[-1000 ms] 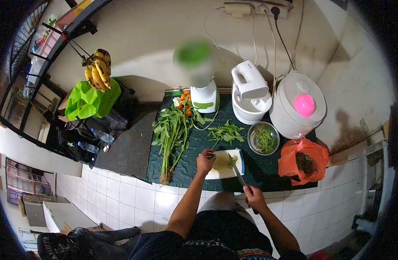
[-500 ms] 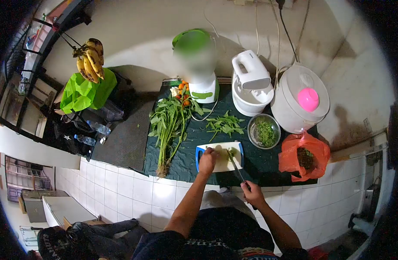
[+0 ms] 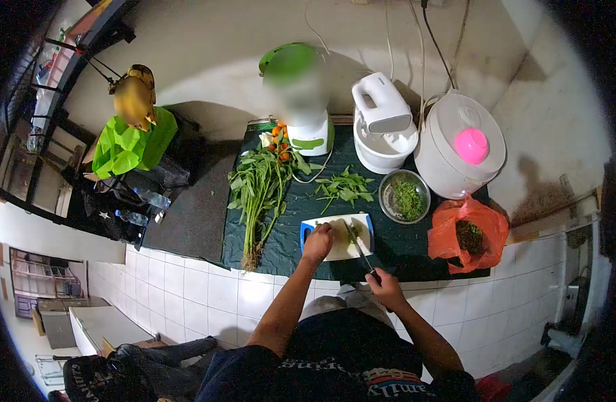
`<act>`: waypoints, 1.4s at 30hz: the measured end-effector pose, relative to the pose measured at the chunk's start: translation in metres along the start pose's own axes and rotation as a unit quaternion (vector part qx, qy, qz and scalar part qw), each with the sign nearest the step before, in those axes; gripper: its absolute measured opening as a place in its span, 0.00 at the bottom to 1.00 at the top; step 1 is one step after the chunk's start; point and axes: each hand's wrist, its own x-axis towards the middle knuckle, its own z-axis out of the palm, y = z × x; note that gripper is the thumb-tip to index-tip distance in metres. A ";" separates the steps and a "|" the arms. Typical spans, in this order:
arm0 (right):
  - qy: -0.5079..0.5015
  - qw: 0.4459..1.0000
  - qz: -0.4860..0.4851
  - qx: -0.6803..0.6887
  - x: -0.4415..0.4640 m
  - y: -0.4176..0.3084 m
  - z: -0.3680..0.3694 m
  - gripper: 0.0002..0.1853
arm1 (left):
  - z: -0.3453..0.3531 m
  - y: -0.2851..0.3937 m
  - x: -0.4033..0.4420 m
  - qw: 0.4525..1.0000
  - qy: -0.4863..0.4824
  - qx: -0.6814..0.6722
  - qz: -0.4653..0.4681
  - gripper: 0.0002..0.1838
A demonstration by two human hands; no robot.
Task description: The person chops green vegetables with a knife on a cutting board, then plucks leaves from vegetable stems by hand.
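Note:
My left hand [image 3: 318, 242] rests on the left part of a white cutting board [image 3: 338, 253] with blue ends. Its fingers are curled closed, and whatever they pinch is hidden beneath them. In my right hand [image 3: 387, 289] is the dark handle of a kitchen knife [image 3: 361, 253]. The blade slants across the board, its tip pointing away from me, to the right of my left fingers. Small green pieces [image 3: 354, 230] lie beside the blade. Just beyond the board are loose leafy sprigs [image 3: 348, 187].
Left stands a bundle of rooted leafy greens [image 3: 257, 194] near tomatoes [image 3: 278, 132] and a blender [image 3: 311, 134]. To the right are a metal bowl [image 3: 387, 209] of chopped greens, a stand mixer [image 3: 385, 154], a rice cooker [image 3: 445, 147] and an orange plastic bag [image 3: 448, 234]. A person's legs [image 3: 180, 352] show lower left.
The whole view has shifted slightly. My right hand and the knife have moved a little away from me, while my left hand keeps its place on the board.

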 end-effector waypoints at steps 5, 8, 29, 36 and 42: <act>-0.005 0.999 -0.004 -0.031 0.005 0.008 0.005 0.17 | -0.005 0.005 0.001 0.999 -0.022 -0.030 -0.036 0.12; -0.013 0.999 -0.004 -0.038 0.003 0.013 0.009 0.19 | -0.005 0.005 -0.002 0.999 -0.007 -0.039 -0.028 0.12; -0.016 0.970 -0.093 -0.223 0.053 -0.010 0.055 0.27 | -0.010 0.020 -0.011 0.996 0.019 -0.083 -0.036 0.11; -0.015 0.963 -0.097 -0.251 0.057 -0.016 0.060 0.28 | 0.002 0.014 -0.012 0.997 0.042 -0.067 -0.023 0.12; -0.017 0.966 -0.112 -0.232 0.057 -0.009 0.067 0.27 | 0.004 0.010 -0.015 0.997 0.046 -0.062 -0.015 0.11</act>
